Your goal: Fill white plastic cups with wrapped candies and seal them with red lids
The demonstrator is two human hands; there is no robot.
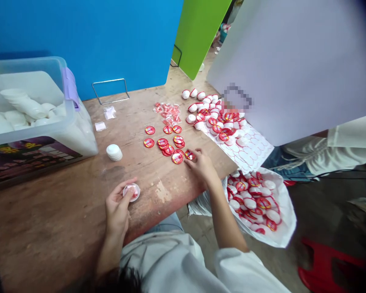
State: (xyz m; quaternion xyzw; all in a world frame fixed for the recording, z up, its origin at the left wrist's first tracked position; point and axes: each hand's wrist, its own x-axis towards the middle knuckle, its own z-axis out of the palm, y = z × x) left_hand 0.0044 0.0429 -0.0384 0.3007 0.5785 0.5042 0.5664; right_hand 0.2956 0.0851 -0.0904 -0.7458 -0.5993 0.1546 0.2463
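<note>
A small white cup with something pink and red inside is held in my left hand, its thumb over the opening. My right hand pinches a round red lid at the right edge of a group of loose red lids. Small red-and-clear packets lie behind the lids. A short stack of white cups stands upside down on the wooden table, beyond my left hand.
A clear bin of white cups stands at the left. Closed cups and a printed sheet lie at the right, above a full white sack. Blue, green and pale panels border the table.
</note>
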